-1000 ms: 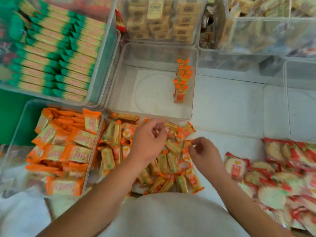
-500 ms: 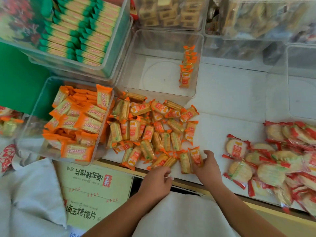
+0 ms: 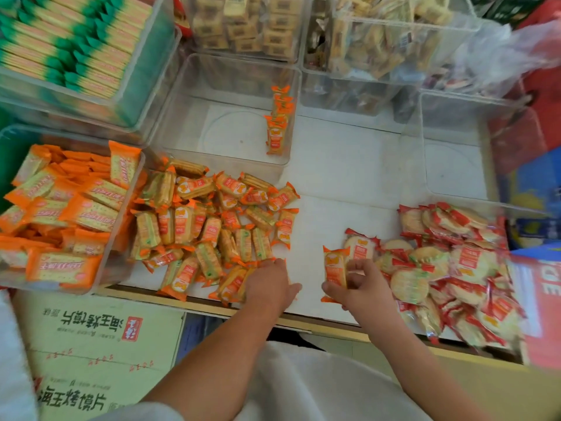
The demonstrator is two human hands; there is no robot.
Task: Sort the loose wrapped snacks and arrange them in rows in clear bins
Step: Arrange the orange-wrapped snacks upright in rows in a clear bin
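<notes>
While fingers of right hand pinch orange packet, left hand on loose pile, its fingers hidden, grasp unclear.

2 forearms are in view, both bare from elbow to wrist, and the left hand and right hand are bare too. The person wears a soft white garment — loose, lightly creased, plain across the front. At the left upper arm 1 pale sleeve hem shows, its edge blurred at the frame's bottom.

orange snack packets, red-edged cracker packs
</notes>
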